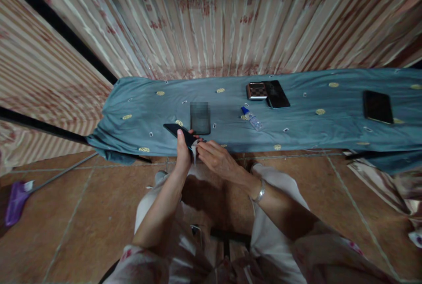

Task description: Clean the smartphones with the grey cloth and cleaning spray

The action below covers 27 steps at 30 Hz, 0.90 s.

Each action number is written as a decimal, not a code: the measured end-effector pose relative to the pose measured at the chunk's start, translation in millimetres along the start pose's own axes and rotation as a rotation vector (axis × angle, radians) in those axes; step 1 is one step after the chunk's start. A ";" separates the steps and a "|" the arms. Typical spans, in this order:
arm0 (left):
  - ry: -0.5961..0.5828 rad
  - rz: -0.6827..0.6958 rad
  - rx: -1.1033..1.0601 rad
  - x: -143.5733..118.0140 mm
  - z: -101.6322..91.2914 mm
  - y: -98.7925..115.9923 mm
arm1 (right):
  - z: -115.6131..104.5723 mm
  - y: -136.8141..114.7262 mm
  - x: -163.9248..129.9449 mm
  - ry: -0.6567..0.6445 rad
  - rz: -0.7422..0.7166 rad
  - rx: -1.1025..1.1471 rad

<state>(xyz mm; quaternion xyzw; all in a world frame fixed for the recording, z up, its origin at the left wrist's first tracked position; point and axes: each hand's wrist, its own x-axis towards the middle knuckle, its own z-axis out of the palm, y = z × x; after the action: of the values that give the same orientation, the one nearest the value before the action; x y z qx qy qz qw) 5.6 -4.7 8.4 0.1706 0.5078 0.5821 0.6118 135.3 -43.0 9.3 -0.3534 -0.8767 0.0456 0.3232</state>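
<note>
A dark smartphone (180, 133) rests tilted in my left hand (183, 152), with the thumb along its near side. My right hand (216, 157) pinches a small white tissue (194, 150) at the phone's right end, and part of the tissue hangs below. Just behind the phone, a dark flat tablet-like device (200, 121) lies on the blue cloth; its upper part is blurred out. Farther right on the cloth is a small clear bottle (253, 120) with a blue cap, lying on its side.
A checkered box (256, 91) sits against a black flat device (277, 94) at the back. Another black device (378, 107) lies at the right on the blue cloth (332, 130). Curtains (211, 20) hang behind. A purple broom (16, 202) is on the tiled floor at left.
</note>
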 end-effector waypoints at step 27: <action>-0.033 0.048 0.016 -5.6 -0.4 19.1 | 9.5 16.1 -2.1 0.033 0.046 -0.107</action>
<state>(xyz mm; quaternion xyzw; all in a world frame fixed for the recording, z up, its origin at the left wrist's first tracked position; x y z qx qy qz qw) -4.0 -4.7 25.9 0.1973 0.4982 0.5895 0.6045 140.3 -31.0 -4.3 -0.3910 -0.8640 0.0001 0.3172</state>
